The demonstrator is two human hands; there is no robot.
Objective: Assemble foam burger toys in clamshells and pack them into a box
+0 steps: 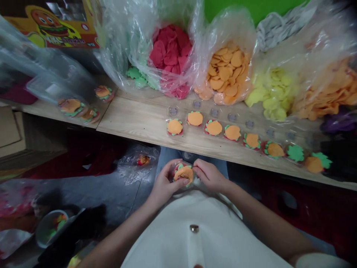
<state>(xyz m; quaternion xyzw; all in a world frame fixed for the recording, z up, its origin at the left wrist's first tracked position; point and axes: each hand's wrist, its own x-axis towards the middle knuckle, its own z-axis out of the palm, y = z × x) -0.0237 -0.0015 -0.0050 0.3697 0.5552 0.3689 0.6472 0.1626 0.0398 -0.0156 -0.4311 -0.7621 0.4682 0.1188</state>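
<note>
My left hand [169,178] holds a toy burger [183,172] in a clear plastic case close to my body. The burger shows an orange bun piece, with green and red pieces under it. My right hand [208,174] is closed, its fingertips pinching the right edge of the same case. On the table [134,121] in front stands a row of open clear cases, several topped with an orange piece [214,127]. Toward the right end, one case shows a green piece [295,153] on top. At the end an orange piece [314,165] overlaps a green one.
Behind the row stand plastic bags of red pieces [171,48], orange pieces [228,70] and yellow pieces [276,93]. Filled burger cases [71,107] sit at the left, near a printed box [52,26]. A bin [51,227] stands on the floor, lower left.
</note>
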